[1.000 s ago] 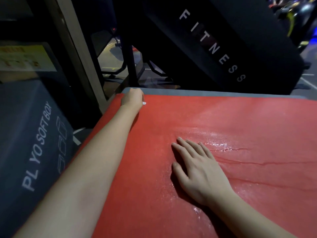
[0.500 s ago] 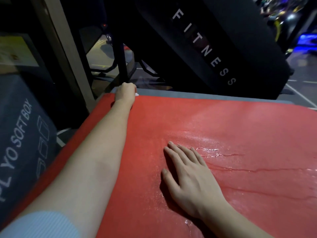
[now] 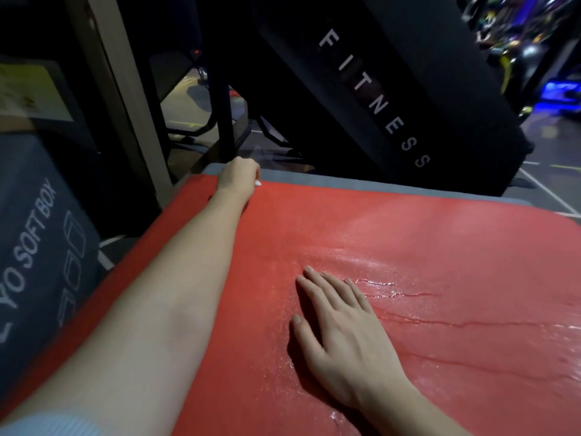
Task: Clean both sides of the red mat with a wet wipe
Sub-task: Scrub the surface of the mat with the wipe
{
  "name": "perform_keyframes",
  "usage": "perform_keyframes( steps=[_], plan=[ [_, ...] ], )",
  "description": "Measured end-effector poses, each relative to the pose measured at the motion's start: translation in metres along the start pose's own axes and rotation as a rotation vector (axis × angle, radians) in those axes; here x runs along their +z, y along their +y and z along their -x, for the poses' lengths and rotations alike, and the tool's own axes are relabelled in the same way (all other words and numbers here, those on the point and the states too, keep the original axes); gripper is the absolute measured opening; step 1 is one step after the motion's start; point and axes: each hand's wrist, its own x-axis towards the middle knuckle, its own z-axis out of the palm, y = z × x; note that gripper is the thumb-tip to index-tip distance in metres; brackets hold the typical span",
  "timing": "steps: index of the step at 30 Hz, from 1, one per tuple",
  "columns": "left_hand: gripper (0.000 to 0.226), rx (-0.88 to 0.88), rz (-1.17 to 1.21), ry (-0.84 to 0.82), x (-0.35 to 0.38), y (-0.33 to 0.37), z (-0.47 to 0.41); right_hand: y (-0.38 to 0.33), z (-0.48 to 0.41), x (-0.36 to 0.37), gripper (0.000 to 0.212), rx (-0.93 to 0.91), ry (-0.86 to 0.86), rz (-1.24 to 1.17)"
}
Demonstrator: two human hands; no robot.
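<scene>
In the head view, the red mat (image 3: 408,247) lay spread flat over a grey pad (image 3: 345,184), whose edge showed as a narrow strip just beyond the mat's far side. The left hand (image 3: 239,176) was stretched out to the mat's far left corner, its fingers curled into a fist around a wet wipe (image 3: 257,183). Only a small white bit of the wipe showed, poking out on the thumb side of the fist, right at the line where red met grey. How much of the wipe touched the mat under the fingers could not be told. A light blue sleeve (image 3: 47,424) showed at the top of that arm.

The right hand (image 3: 342,335) rested palm down on the mat nearer the person, with the fingers (image 3: 327,287) straight and slightly spread, gripping nothing. The thumb lay apart on the side toward the left arm. Just beyond those fingertips and off to their right the mat's surface shone wet, with thin creases running away from the hand. Toward the left hand the red looked duller.

To the left of the left forearm stood a dark grey plyo soft box (image 3: 41,247) with white lettering. Beyond the left knuckles rose a pale wooden post (image 3: 125,99) and a black slanted panel (image 3: 377,105) marked FITNESS – both well apart from the hands.
</scene>
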Motion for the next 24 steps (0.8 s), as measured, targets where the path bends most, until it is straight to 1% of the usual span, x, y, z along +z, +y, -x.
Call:
perform_keyframes(
  steps=[3, 6, 10, 12, 15, 17, 21, 24],
  plan=[
    [0.011, 0.005, 0.037, 0.005, 0.002, -0.005, 0.009, 0.001, -0.001, 0.0, 0.062, 0.007, 0.012, -0.021],
    [0.004, 0.074, 0.056, -0.037, -0.008, -0.017, 0.023, 0.0, 0.0, 0.002, 0.062, 0.006, 0.013, -0.023],
    [0.015, 0.135, 0.039, -0.107, -0.013, -0.031, 0.049, -0.001, 0.0, 0.001, 0.062, 0.007, 0.021, -0.021],
    [0.017, 0.128, 0.021, -0.083, -0.012, -0.032, 0.051, -0.001, 0.0, 0.0, 0.063, 0.009, 0.026, -0.02],
    [0.01, 0.118, -0.033, -0.034, -0.012, -0.024, 0.039, 0.0, -0.001, 0.001, 0.062, 0.006, 0.031, -0.009],
    [0.013, 0.102, -0.048, -0.004, -0.006, -0.021, 0.032, 0.0, -0.001, 0.002, 0.061, 0.003, 0.032, -0.007],
    [0.016, 0.072, 0.023, 0.008, 0.0, -0.024, 0.037, 0.002, -0.001, 0.003, 0.059, 0.008, 0.027, -0.01],
    [0.019, 0.126, 0.06, -0.005, -0.011, -0.035, 0.061, 0.003, -0.002, 0.003, 0.06, 0.014, 0.031, 0.008]
  ],
)
